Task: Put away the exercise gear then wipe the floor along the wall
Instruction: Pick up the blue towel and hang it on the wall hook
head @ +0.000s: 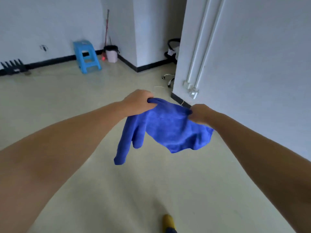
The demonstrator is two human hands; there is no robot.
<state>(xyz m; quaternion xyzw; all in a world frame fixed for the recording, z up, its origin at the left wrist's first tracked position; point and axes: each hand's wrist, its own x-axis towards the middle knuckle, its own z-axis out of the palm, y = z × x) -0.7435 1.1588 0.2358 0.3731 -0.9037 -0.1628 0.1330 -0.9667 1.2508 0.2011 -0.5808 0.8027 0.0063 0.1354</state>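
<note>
Blue fuzzy cloth (pixel 168 128), limp and crumpled, held in the air above smooth pale floor (pixel 84 101) at frame centre. Left hand (pixel 139 101) at 11 o'clock of the cloth, fingers curled round a bunched corner. Right hand (pixel 200 115) at 3 o'clock, pinching the opposite edge. Far at 11 o'clock: blue plastic stool (pixel 86 56), squared and stepped, beside pink bin (pixel 111 53) against white wall (pixel 50 22) with black baseboard.

Fuzzy, matt blue terry cloth (pixel 168 126); smooth, faintly glossy beige floor (pixel 84 101); light-blue stool (pixel 86 56), probably moulded plastic.
</note>
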